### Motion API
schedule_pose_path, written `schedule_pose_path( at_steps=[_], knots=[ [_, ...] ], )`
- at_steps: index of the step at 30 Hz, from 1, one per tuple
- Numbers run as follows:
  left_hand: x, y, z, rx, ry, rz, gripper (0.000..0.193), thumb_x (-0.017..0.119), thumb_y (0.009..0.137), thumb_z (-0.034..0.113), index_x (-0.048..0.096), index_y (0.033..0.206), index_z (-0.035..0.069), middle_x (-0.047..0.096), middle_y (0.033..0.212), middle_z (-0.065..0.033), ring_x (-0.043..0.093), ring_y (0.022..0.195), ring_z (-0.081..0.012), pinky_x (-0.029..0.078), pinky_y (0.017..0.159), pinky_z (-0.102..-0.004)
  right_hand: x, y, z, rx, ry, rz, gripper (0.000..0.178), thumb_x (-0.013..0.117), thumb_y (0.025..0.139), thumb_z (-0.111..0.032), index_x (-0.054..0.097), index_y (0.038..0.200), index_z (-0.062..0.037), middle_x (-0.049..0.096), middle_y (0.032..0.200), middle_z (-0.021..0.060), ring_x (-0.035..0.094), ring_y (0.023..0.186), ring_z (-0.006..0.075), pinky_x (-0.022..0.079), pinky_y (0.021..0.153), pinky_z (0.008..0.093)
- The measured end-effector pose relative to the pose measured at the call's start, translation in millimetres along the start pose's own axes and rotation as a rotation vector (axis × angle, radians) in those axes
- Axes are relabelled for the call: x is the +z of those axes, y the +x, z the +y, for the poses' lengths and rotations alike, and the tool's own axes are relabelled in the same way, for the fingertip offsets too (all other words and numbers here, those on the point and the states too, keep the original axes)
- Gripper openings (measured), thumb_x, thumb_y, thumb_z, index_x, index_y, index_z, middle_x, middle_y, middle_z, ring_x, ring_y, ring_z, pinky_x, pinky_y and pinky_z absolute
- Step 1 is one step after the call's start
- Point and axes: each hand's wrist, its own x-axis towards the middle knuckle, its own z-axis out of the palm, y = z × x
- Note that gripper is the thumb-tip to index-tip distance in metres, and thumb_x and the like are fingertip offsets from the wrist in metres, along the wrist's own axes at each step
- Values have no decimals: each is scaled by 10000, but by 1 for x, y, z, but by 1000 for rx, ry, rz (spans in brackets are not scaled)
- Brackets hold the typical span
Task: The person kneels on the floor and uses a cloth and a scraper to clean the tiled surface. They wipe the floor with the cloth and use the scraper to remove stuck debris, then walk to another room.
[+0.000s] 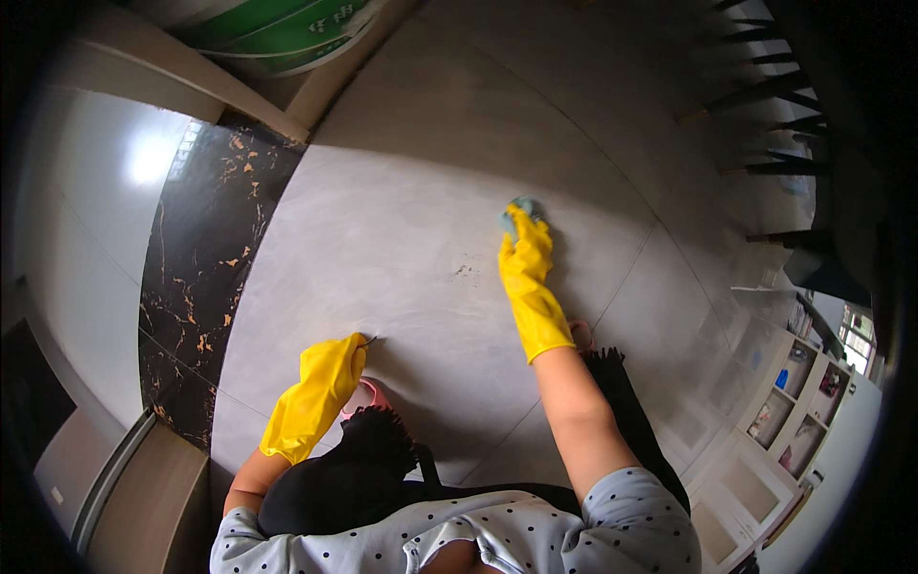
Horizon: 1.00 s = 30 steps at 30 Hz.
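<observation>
My right hand [526, 263], in a yellow rubber glove, is closed on a crumpled blue-grey cloth [524, 205] and holds it against the grey tiled floor [402, 230]. Left of that glove, a patch of small dark specks [465, 271] marks the tile. My left hand [332, 368], gloved in the same yellow, is low near the floor by my left foot. Its fingers are closed, and a small thin dark thing [373, 339] shows at their tips, too small to name. Pink footwear [359, 394] shows just beside the left glove.
A black stone strip with gold veins [196, 277] borders the floor on the left. At the upper left, a green and white container [287, 38] rests in a wooden frame. Dark furniture legs [765, 167] stand at the right, above a white shelved cabinet [789, 402].
</observation>
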Motion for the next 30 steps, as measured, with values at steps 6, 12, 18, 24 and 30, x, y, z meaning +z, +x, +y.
schedule_pose_path(
  at_steps=[6,12,18,24,30],
  knots=[
    [6,-6,-7,-90,-16,75,213,532,866,192,643,1046,163,682,822,-143,649,807,-353,501,699,-454,5,11,-75,-356,167,-307,325,689,756,-30,703,1049,-170,683,1099,80,624,1010,299,501,858,383],
    [-12,-10,25,-126,-604,-4,269,510,945,164,597,1177,58,694,834,-154,693,802,-253,520,738,-316,60,86,-151,-745,146,-577,217,645,806,-190,719,1006,-229,672,1046,63,598,996,304,464,854,407],
    [13,-5,14,-256,-1096,-260,330,436,996,181,488,1284,30,672,1012,-115,657,931,-181,488,843,-275,92,65,-136,-840,153,-770,202,648,795,-206,729,979,-221,659,1059,77,582,1003,311,445,881,414],
    [29,7,3,-193,-1330,-256,315,423,1026,144,439,1314,18,623,1136,-148,630,1019,-228,493,937,-345,-1,33,-71,-640,177,-905,276,672,789,-132,717,1053,-202,662,1083,90,576,1054,324,447,917,410],
    [12,25,19,-311,-1317,-151,262,585,946,239,613,1115,41,609,838,-38,582,747,-133,483,704,-270,-53,35,-59,234,844,-672,356,649,885,-92,625,1238,-125,655,1150,5,605,991,136,486,872,284]
  ],
)
